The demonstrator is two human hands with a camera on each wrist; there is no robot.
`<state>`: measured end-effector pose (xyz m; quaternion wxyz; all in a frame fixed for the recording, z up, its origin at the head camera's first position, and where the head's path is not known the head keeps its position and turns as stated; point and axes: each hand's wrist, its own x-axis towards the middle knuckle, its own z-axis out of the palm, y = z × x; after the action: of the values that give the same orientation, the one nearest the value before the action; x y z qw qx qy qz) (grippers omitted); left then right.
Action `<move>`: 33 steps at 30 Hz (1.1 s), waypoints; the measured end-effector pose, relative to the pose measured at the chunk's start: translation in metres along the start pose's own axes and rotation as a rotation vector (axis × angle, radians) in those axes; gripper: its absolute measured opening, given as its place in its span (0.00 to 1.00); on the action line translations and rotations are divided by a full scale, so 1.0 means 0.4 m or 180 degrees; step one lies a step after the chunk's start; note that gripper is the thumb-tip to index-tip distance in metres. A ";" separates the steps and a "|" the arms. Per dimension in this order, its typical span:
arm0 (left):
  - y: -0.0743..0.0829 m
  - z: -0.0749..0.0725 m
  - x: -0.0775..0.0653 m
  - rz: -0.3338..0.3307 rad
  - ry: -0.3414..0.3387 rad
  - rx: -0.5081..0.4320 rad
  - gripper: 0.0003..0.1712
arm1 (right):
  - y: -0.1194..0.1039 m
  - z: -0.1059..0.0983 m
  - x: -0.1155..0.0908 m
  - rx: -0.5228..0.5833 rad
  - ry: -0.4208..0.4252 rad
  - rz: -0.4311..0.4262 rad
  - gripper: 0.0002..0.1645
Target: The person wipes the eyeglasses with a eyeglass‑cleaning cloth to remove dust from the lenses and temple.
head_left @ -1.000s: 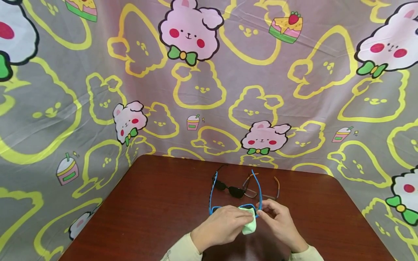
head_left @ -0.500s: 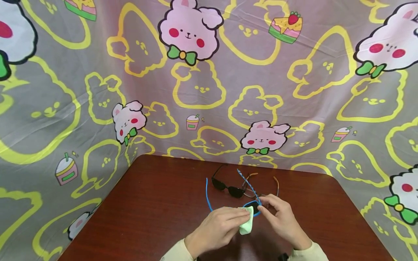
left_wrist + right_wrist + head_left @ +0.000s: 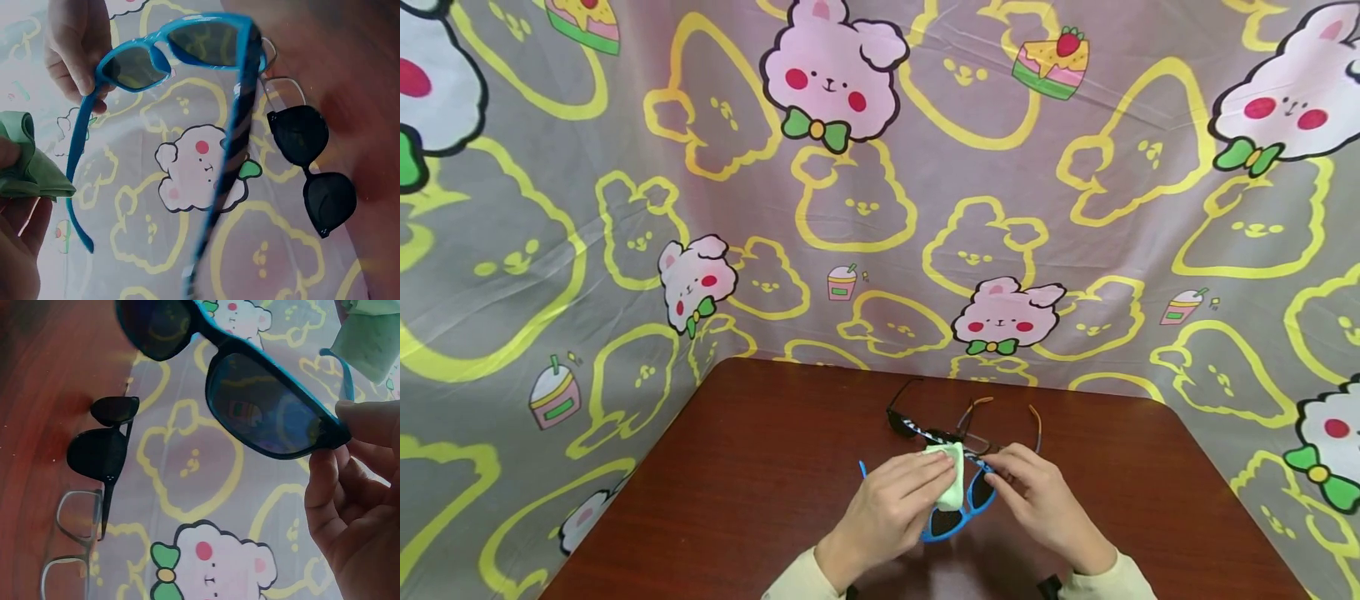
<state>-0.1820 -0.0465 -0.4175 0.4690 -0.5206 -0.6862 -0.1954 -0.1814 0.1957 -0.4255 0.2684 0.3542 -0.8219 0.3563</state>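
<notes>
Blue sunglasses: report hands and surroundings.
Right hand pinching blue sunglasses at one corner. Left hand gripping green cloth. Black sunglasses and clear glasses beyond, on table.

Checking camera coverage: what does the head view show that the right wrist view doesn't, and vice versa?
Head only: the left hand holding the folded pale-green cloth, and two cream fabric sleeves.

Right wrist only: both thin grey rims of the clear-lensed glasses, part-hidden behind the right hand in the head view; a small coloured pattern in one lens of the blue-framed dark sunglasses.

Both: that right hand pinching the blue frame, the cloth, the black sunglasses, the reddish-brown table, and grey fabric with yellow bunny outlines.
</notes>
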 end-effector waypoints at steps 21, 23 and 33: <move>0.000 -0.011 0.008 -0.0076 -0.0564 0.0418 0.18 | -0.001 0.003 0.006 -0.0467 -0.0153 -0.0532 0.09; 0.000 -0.009 0.007 -0.0095 -0.0670 0.0453 0.25 | -0.004 0.003 0.006 -0.0471 -0.0212 -0.0517 0.08; 0.007 0.015 -0.010 -0.0239 -0.1089 0.0452 0.23 | -0.014 0.005 0.007 -0.0523 -0.0200 -0.0600 0.07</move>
<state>-0.1821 -0.0431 -0.4242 0.3734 -0.4859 -0.7869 -0.0725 -0.1794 0.1904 -0.4224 0.3029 0.4177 -0.8194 0.2497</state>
